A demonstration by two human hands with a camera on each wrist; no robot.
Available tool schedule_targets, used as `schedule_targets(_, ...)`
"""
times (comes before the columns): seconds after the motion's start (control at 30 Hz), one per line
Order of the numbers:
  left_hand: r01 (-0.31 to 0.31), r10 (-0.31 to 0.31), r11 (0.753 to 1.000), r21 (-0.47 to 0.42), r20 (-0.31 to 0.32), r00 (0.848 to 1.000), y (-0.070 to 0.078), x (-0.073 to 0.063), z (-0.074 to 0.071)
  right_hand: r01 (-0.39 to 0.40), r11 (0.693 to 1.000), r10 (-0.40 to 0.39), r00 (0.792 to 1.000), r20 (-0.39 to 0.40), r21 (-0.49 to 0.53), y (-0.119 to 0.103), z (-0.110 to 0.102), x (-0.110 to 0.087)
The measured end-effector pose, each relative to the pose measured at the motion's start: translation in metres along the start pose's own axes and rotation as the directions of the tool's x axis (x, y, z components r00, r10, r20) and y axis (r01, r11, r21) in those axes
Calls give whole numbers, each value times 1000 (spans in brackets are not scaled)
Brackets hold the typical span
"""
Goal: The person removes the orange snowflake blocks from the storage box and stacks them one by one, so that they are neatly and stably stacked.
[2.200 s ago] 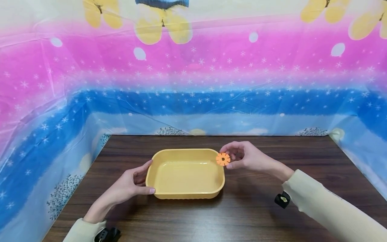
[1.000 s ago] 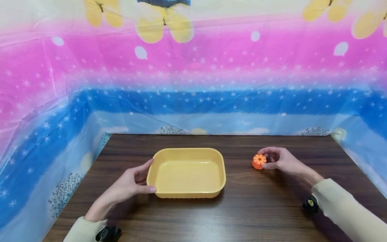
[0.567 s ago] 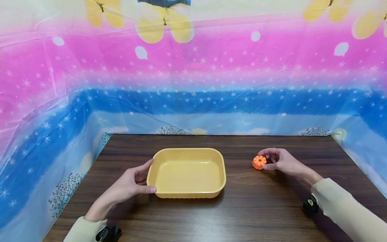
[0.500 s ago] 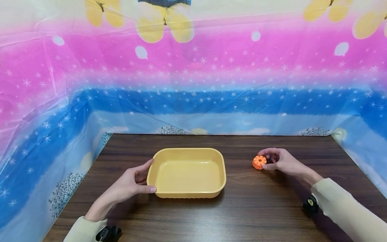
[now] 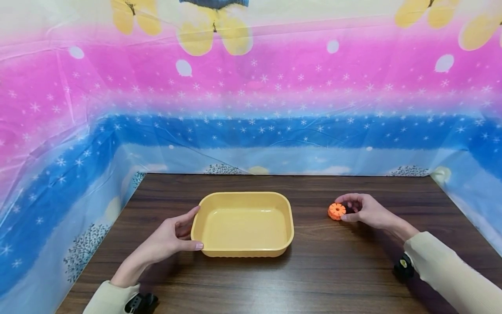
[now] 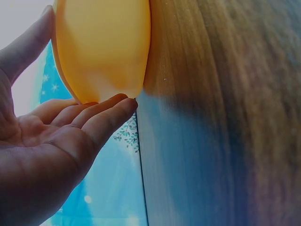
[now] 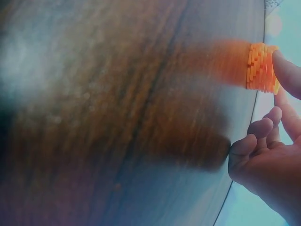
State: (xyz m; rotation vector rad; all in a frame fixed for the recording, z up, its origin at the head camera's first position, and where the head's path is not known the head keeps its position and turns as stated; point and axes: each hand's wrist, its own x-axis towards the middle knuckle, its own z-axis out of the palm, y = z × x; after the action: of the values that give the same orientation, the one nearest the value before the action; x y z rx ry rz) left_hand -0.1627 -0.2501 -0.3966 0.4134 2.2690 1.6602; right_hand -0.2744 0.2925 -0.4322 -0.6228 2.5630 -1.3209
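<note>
A yellow rectangular tray (image 5: 243, 231) with rounded corners sits left of the table's middle. My left hand (image 5: 166, 240) grips its left end, thumb on the near corner and fingers at the far corner; the left wrist view shows the fingertips against the tray's wall (image 6: 103, 52). To the right of the tray stands a short stack of orange flower-shaped discs (image 5: 337, 212). My right hand (image 5: 366, 210) pinches the top of it between thumb and forefinger. In the right wrist view the disc stack (image 7: 258, 68) shows several layers, and the other fingertips are near the tabletop.
Beneath everything is a dark wood-grain table (image 5: 251, 283). A printed cloth (image 5: 251, 131) in pink and blue rises behind it and along both sides.
My right hand has moved right from the tray's right rim with an orange disc to the stack's present place. Over the last second the hand and stack top sink slightly. The left hand keeps its grip.
</note>
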Motion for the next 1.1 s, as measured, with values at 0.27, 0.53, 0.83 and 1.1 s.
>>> schedule_targets(0.27, 5, -5, 1000, 16, -5, 1000, 0, 0, 0, -25, 1000, 25, 1000, -2, 12, -1, 2, 0)
schedule_targets(0.53, 4, -4, 1000, 10, 6, 1000, 0, 2, -1, 4, 1000, -4, 1000, -10, 10, -2, 0, -3)
schedule_targets(0.83, 10, -10, 1000, 10, 3, 1000, -3, 1, -3, 34, 999, -36, 998, -54, -43, -18, -3, -22)
schedule_targets(1.1, 13, -9, 997, 81, -53, 999, -6, -5, -14, 15, 961, -72, 978, -196, -277, -48, 3, -49)
